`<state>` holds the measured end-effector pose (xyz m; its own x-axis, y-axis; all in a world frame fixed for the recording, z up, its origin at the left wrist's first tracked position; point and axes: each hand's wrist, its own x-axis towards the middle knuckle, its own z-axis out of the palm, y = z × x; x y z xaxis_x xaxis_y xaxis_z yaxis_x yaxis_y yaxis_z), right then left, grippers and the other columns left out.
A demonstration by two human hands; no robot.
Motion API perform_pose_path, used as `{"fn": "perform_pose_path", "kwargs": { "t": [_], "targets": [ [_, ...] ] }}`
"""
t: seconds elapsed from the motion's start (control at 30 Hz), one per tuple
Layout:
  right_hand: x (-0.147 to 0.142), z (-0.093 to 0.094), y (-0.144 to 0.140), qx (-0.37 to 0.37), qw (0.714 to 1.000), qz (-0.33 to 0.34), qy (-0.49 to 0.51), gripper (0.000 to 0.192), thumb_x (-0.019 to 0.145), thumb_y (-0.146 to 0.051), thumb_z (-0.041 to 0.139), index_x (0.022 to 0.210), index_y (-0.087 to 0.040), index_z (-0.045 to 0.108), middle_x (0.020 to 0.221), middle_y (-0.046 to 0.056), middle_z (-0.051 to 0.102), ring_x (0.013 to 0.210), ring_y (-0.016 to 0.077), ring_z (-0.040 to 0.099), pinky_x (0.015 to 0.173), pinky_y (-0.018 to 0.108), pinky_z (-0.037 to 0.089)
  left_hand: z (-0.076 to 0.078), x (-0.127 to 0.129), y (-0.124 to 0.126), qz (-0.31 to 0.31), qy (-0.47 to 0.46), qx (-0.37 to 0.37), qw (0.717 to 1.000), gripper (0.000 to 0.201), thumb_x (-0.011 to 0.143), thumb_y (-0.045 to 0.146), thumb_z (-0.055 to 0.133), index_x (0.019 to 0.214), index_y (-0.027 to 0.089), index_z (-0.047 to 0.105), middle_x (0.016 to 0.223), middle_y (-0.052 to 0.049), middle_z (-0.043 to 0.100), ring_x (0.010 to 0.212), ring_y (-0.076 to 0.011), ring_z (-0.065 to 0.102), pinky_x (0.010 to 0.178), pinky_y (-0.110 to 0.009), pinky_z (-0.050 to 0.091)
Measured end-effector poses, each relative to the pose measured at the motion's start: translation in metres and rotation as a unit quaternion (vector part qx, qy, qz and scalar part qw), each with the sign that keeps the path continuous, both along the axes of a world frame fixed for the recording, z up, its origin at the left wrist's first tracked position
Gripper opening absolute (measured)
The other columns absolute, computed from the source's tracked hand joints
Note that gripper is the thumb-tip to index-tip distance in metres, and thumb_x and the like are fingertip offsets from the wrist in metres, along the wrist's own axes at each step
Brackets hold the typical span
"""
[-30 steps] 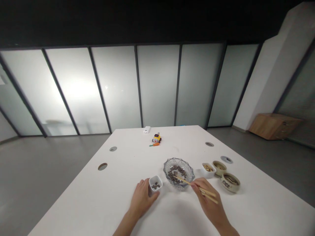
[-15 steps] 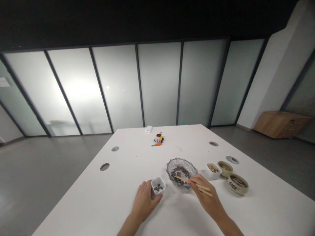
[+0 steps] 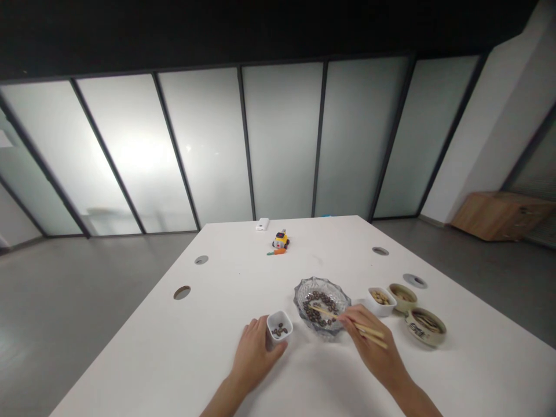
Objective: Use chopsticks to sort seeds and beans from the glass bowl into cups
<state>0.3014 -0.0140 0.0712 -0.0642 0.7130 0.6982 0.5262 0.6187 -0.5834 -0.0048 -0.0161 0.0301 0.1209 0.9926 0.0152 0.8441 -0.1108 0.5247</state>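
Note:
My left hand [image 3: 253, 354] wraps around a small white square cup [image 3: 279, 326] that holds a few dark beans. My right hand [image 3: 372, 345] grips a pair of wooden chopsticks [image 3: 347, 324]. Their tips reach into a cut-glass bowl [image 3: 322, 300] with several dark beans in it. The bowl stands just right of the white cup, on a white table [image 3: 226, 347].
Right of the glass bowl stand a white square cup of pale nuts [image 3: 381, 299], a beige bowl [image 3: 402, 296] and a patterned bowl [image 3: 425, 327]. Farther back lie a yellow toy [image 3: 281, 239], an orange toy carrot [image 3: 277, 252] and a white box [image 3: 262, 224]. Round cable holes [image 3: 182, 292] dot the table.
The chopsticks' tips have stayed in the glass bowl while my right hand shifted slightly. My left hand keeps its hold on the white cup. The view has tilted a little.

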Motion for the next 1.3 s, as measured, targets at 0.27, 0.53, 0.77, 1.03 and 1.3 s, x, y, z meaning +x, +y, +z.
{"fn": "perform_pose_path", "kwargs": {
  "t": [0.27,0.53,0.77,1.03,1.3],
  "targets": [
    [-0.006,0.020,0.050,-0.015,0.998,-0.044,-0.033,0.075,0.115,-0.077,0.042,0.063,-0.026,0.059,0.061,0.000,0.061,0.054,0.0161,0.060,0.056,0.030,0.049,-0.001,0.018,0.018,-0.059,0.010,0.001,0.998,0.032,0.095,0.042,0.078,0.119,0.024,0.068,0.120,-0.008,0.078,0.115,-0.0321,0.068,0.107,-0.042,0.045],
    [0.005,0.004,0.037,-0.055,0.998,-0.032,-0.015,0.063,0.116,-0.067,0.051,0.073,-0.025,0.070,0.068,0.001,0.067,0.061,0.0179,0.065,0.060,0.030,0.051,-0.002,0.022,0.018,-0.069,-0.009,-0.005,0.998,0.035,0.093,0.040,0.081,0.121,0.025,0.068,0.125,-0.007,0.077,0.117,-0.0326,0.067,0.109,-0.043,0.043],
    [0.014,-0.001,0.032,-0.100,0.995,-0.008,-0.006,0.052,0.114,-0.063,0.059,0.085,-0.025,0.080,0.084,0.005,0.078,0.074,0.0204,0.074,0.068,0.030,0.058,0.002,0.021,0.015,-0.066,0.005,-0.016,0.998,0.030,0.095,0.041,0.080,0.117,0.024,0.067,0.122,-0.008,0.077,0.115,-0.0323,0.067,0.107,-0.042,0.045],
    [0.018,0.002,0.029,-0.073,0.997,0.007,-0.002,0.045,0.113,-0.059,0.063,0.090,-0.026,0.084,0.087,0.006,0.080,0.077,0.0213,0.077,0.074,0.031,0.062,0.003,0.020,0.014,-0.075,-0.002,-0.014,0.997,0.032,0.096,0.042,0.080,0.119,0.025,0.068,0.123,-0.007,0.077,0.117,-0.0319,0.067,0.107,-0.042,0.044],
    [0.014,-0.004,0.028,-0.130,0.991,0.033,0.015,0.044,0.111,-0.061,0.067,0.090,-0.025,0.083,0.089,0.006,0.079,0.080,0.0218,0.075,0.073,0.031,0.062,0.001,0.019,0.016,-0.077,0.000,-0.013,0.997,0.032,0.095,0.042,0.078,0.121,0.025,0.068,0.125,-0.009,0.077,0.117,-0.0319,0.066,0.108,-0.042,0.044]
  ]
}}
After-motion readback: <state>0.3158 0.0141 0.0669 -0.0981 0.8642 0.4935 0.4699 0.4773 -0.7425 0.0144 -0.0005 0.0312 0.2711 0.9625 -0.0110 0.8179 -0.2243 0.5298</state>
